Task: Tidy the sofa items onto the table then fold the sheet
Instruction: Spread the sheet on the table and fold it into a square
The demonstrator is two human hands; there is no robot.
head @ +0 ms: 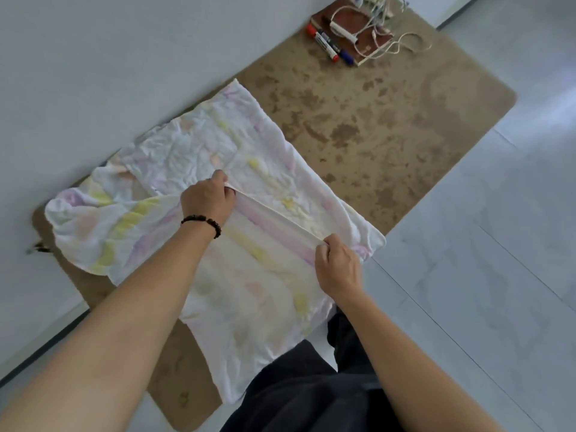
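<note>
Sheet (pixel 193 145), white with faded pink, yellow and lilac streaks, lies crumpled over the left part of the brown speckled desk (pixel 389 126), which stands against a pale wall. Its leftmost end is bunched and rumpled, and its near edge hangs over the desk's front towards the person's dark trousers (pixel 311 385). The left hand (pixel 207 201), with a dark beaded bracelet (pixel 202 221) at the wrist, pinches a raised fold of the sheet between thumb and curled fingers. From there the fold runs taut, as a pink ridge, down to the right hand (pixel 338 266), whose fingers are likewise curled tight on the cloth near the sheet's right corner. Both forearms reach in from the bottom of the view. Further right, at the desk's far end and well apart from the sheet, a brown notebook (pixel 324 17) lies with markers (pixel 324 43) beside it and a tangled white cable (pixel 405 42) on top. Pale tiled floor (pixel 467 244) fills the right side.
</note>
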